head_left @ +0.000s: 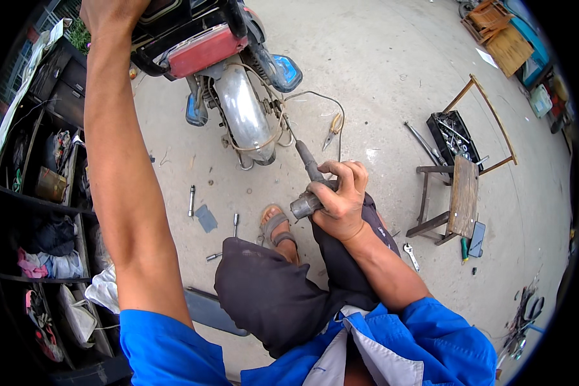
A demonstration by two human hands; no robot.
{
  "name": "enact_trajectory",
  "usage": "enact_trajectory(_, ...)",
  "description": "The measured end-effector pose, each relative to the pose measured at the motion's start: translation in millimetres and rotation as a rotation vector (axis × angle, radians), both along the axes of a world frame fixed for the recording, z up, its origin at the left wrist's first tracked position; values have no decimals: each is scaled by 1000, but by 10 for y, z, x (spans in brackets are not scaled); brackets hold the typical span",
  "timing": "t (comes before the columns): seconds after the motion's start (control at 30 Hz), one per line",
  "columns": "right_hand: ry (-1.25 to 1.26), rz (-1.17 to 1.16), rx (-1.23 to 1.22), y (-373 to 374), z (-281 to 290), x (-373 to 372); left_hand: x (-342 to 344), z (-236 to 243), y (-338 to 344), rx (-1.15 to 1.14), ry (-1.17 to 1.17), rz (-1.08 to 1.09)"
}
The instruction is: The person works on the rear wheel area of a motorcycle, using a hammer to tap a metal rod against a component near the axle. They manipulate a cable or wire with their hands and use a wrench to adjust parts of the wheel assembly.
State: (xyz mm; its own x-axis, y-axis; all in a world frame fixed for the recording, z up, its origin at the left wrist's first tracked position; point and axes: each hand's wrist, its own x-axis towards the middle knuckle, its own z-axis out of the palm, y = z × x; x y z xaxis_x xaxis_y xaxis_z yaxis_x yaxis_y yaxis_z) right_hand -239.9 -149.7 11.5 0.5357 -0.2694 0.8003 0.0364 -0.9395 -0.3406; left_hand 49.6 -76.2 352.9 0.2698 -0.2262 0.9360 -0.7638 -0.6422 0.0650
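Observation:
My right hand point(342, 199) is wrapped round a dark grey tool point(309, 164) with a thick body and a narrow barrel. A thin rod runs from the barrel's end toward the rear of a motorbike point(241, 106). What kind of tool it is I cannot make out. My left arm reaches up past the bike, and my left hand point(112, 14) is beside its black rear rack point(186, 48); the fingers are cut off by the frame's top edge. Below the rack are a red tail panel point(206, 51) and a silver mudguard point(241, 106). A dark cable point(341, 119) loops from the bike toward my right hand.
Yellow-handled pliers point(332, 130), a socket tool point(192, 201) and an adjustable wrench point(411, 256) lie on the concrete. At right stand a wooden stool point(463, 196) and a black toolbox point(439, 132). Dark shelves point(42, 280) of rags line the left.

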Motion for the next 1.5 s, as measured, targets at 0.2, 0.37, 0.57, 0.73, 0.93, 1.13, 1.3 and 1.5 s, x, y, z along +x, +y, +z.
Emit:
enact_trajectory(0.2,-59,21,-11,-3,-71,36,1,-7,10,-21,44,-7)
enact_trajectory(0.37,-39,6,1,2,-24,38,24,-11,10,-24,50,21)
enact_trajectory(0.57,-45,9,-18,11,85,101,-6,-7,38,-12,66,-38)
enact_trajectory(0.73,25,14,7,-26,221,119,27,-15,43,-13,31,-51)
enact_trajectory(0.93,61,26,-18,13,321,162,76,-15,52,-1,46,-73)
enact_trajectory(1.13,103,34,-46,-3,344,153,71,-2,53,15,48,-59)
enact_trajectory(1.3,71,17,10,4,402,228,77,-6,79,8,45,-101)
enact_trajectory(1.5,74,31,4,-13,419,218,74,-2,73,19,52,-52)
